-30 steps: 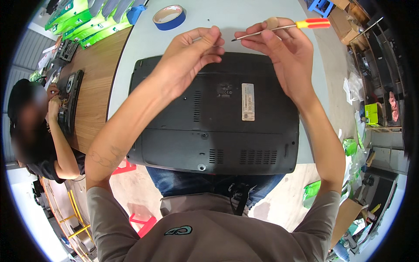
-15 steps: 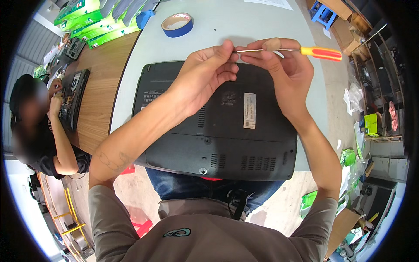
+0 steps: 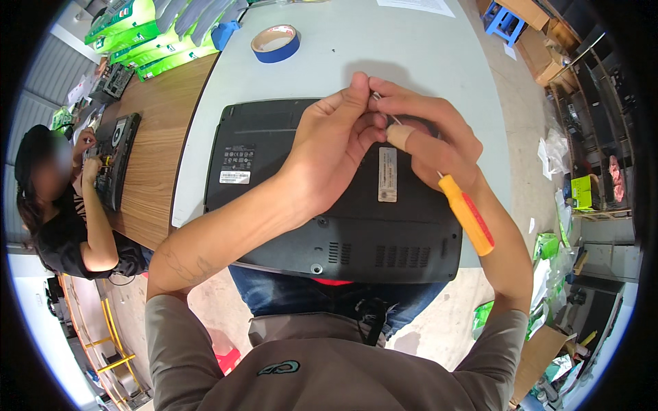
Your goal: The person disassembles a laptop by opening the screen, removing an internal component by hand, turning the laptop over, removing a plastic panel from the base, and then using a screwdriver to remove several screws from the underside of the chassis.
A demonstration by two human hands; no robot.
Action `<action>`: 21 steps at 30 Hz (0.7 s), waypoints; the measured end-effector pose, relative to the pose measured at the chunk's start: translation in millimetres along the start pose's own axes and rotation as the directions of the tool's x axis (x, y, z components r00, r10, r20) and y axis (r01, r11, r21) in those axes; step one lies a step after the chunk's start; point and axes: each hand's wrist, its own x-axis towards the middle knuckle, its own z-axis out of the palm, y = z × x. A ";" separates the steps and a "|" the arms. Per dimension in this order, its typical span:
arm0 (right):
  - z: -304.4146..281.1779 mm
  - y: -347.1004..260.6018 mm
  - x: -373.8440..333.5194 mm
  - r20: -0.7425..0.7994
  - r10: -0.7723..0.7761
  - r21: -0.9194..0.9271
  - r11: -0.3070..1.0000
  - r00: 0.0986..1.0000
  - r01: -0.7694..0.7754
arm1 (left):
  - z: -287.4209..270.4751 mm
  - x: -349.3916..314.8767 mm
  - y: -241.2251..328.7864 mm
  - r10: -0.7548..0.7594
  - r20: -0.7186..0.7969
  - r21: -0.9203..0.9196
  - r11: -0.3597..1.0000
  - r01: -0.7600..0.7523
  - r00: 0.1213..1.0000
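Above the far part of a black laptop (image 3: 411, 236), which lies underside up, my two hands meet. My right hand (image 3: 439, 133) is closed around a screwdriver (image 3: 469, 218); its yellow and red handle slants down toward me, and the thin shaft runs through the fingers. One right finger has a tan bandage (image 3: 399, 135) on it. My left hand (image 3: 329, 137) pinches something tiny at the fingertips, too small to make out, touching the right fingertips. A white label (image 3: 388, 179) shows on the laptop beneath my hands.
A roll of blue tape (image 3: 275, 45) lies on the pale table (image 3: 343, 27) beyond the laptop. Green packages (image 3: 164, 51) are stacked at the far left. At the left wooden table (image 3: 161, 137), another person works on an opened laptop (image 3: 122, 161). Cluttered shelves (image 3: 596, 137) stand at right.
The screwdriver has swung from lying sideways to slanting down toward me. My right hand has turned and its fingers have curled in; both hands have come closer together.
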 end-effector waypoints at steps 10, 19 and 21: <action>-12.6 -7.5 14.7 0.039 -0.154 -0.196 0.968 0.987 0.159 | 9.3 -7.0 -3.5 0.041 0.047 -0.081 0.996 -0.038 0.998; -7.5 -12.8 24.1 0.159 -0.366 -0.372 0.838 0.917 0.399 | -0.7 -18.0 5.9 -0.007 0.004 0.001 1.000 0.007 1.000; -5.0 -15.9 25.6 0.167 -0.349 -0.393 0.834 0.922 0.387 | 0.3 -23.1 11.8 -0.021 -0.003 0.034 0.999 0.021 1.000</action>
